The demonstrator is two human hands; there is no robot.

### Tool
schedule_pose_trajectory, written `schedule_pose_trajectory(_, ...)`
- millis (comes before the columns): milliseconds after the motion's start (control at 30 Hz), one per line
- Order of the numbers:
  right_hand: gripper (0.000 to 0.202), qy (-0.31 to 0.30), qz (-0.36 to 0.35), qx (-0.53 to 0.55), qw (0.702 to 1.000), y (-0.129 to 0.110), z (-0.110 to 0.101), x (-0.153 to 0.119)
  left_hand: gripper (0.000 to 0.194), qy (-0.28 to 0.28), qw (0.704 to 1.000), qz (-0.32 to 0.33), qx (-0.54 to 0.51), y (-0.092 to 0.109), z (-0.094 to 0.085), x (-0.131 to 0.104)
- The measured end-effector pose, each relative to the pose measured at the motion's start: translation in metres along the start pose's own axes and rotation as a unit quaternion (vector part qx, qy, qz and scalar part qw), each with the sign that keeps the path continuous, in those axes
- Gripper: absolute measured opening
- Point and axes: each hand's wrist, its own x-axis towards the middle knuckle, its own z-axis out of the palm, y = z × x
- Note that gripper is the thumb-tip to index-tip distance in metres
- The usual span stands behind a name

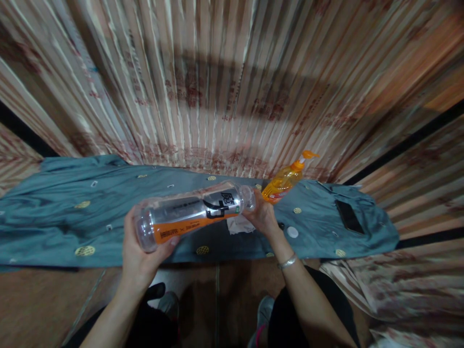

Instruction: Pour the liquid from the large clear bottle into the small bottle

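Step in hand, as far as I can judge: a two-handed hold on a clear plastic bottle with a silver-and-orange label and bold black characters (195, 212), kept sideways over the teal cloth cover with yellow oval motifs (116, 208). Left hand (139, 256) is wrapped round the base end, thumb along the orange part of the label; right hand (263, 212) is closed at the neck end, fingers partly hidden, so can't tell exactly how they pinch or whether a cap is on. Fill level can't be read either. Moving the bottle would probably call for both grips working together, light pressure on the thin-looking wall, since a hard squeeze could dent it. Other stuff: amber pump bottle with an orange pump head (282, 185) just beyond the right hand, the nearest thing in the way if the neck swings that way; crumpled white tissue or cloth (240, 224) partly behind the bottle and right hand; small white round disc (292, 232) beside a small dark item (281, 225), near the right wrist; black flat phone-like slab (349, 216) well apart, toward the cover's right end. Silver bracelet (287, 262) on the right wrist. Pleated beige curtain with reddish print (217, 96) closes off the far side, limiting reach that way; tiled floor (203, 299) and shoes below.
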Motion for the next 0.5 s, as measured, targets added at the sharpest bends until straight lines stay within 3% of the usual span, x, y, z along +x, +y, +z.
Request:
schedule_pose_trajectory(167,0.051,0.005,-0.020,0.004,1.000,0.0019,-0.0006,0.0006,0.091,-0.009,1.000,0.026,0.001,-0.0022,-0.0020,0.0004)
schedule_pose_trajectory(500,0.052,0.000,-0.013,0.000,1.000,0.0031,0.0000,0.0006,0.092,-0.008,1.000,0.011,0.003,0.0020,-0.0005,0.0008)
